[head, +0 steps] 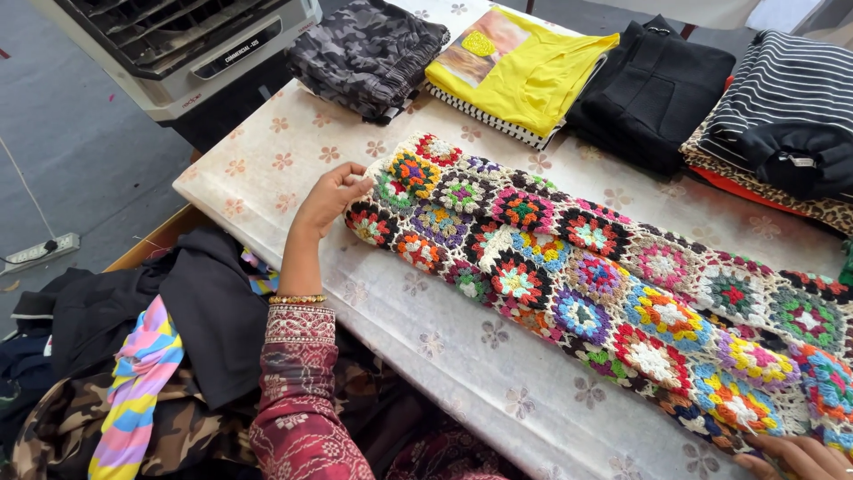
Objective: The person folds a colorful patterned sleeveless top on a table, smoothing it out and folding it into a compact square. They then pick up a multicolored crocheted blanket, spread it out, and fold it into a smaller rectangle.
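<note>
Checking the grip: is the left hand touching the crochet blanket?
Touching. The head view shows the left hand with fingertips pinching the crochet blanket at its end edge.

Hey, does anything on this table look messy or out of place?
Nothing stands out. The crochet garment lies flat, left hand at one end, right hand at the other. Behind it sit neat folded stacks.

a crocheted blanket [586, 284] of many-coloured flower squares edged in black and white lies folded into a long band, running slantwise across the surface [462, 373] from upper left to lower right. its left end is bunched and slightly raised; its right end reaches the near edge, lying flat.
</note>
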